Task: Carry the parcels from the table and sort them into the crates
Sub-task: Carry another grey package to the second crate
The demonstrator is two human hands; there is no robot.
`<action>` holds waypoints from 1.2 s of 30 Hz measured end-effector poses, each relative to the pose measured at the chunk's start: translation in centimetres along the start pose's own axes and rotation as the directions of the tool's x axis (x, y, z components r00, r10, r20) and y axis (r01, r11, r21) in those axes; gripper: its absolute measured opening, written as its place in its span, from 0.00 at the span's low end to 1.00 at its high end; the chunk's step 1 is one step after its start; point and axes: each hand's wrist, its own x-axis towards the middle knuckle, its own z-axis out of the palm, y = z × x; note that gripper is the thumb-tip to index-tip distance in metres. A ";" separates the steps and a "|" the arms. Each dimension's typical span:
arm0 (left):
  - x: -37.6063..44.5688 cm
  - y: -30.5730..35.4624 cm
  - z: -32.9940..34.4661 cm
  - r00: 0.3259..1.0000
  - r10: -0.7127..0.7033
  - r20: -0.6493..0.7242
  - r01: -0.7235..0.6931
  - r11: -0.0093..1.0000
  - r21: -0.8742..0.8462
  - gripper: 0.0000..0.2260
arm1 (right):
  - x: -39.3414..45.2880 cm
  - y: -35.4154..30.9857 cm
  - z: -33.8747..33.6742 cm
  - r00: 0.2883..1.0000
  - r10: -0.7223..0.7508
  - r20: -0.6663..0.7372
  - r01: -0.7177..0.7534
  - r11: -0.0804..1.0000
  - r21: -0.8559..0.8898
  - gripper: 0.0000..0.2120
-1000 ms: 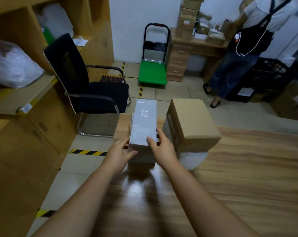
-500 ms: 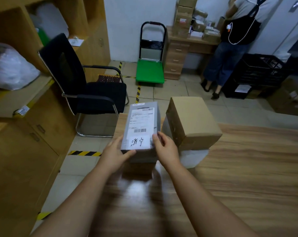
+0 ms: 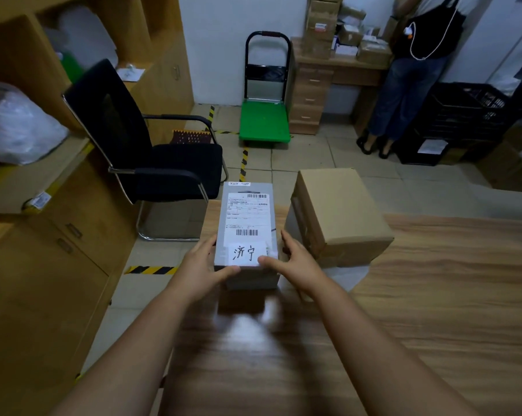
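A flat grey parcel (image 3: 245, 223) with a white shipping label and a handwritten note lies face up at the far left corner of the wooden table (image 3: 418, 310), on top of another box. My left hand (image 3: 204, 265) grips its near left edge with the thumb on top. My right hand (image 3: 292, 262) grips its near right edge the same way. A brown cardboard parcel (image 3: 340, 214) sits just to the right, on a white package. Black crates (image 3: 460, 115) stand at the far right by the wall.
A black office chair (image 3: 151, 151) stands left of the table corner, beside wooden shelving (image 3: 43, 205). A green platform trolley (image 3: 264, 121) is parked at the back wall. A person (image 3: 415, 70) stands at a desk stacked with boxes, next to the crates.
The grey parcel was turned over: its plain face was up a second ago, now the label side faces up. Both hands stayed on its near edges.
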 end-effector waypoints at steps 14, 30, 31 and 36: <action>-1.6 1.7 -2.2 0.986 0.127 -0.109 -0.142 0.979 -0.144 0.36 | -1.8 -1.9 0.3 0.982 -0.190 -0.006 0.190 0.982 0.008 0.39; -6.1 16.2 -8.9 0.766 0.528 -0.368 -0.561 0.827 0.019 0.41 | -10.9 -13.4 -7.8 0.740 -0.580 -0.339 0.559 0.812 -0.170 0.48; -6.4 16.7 -8.6 0.758 0.537 -0.370 -0.570 0.821 0.022 0.41 | -11.4 -13.2 -8.2 0.734 -0.583 -0.348 0.560 0.810 -0.175 0.48; -7.7 19.3 -6.5 0.732 0.576 -0.364 -0.596 0.800 0.068 0.42 | -13.4 -11.9 -11.3 0.712 -0.603 -0.359 0.577 0.794 -0.192 0.48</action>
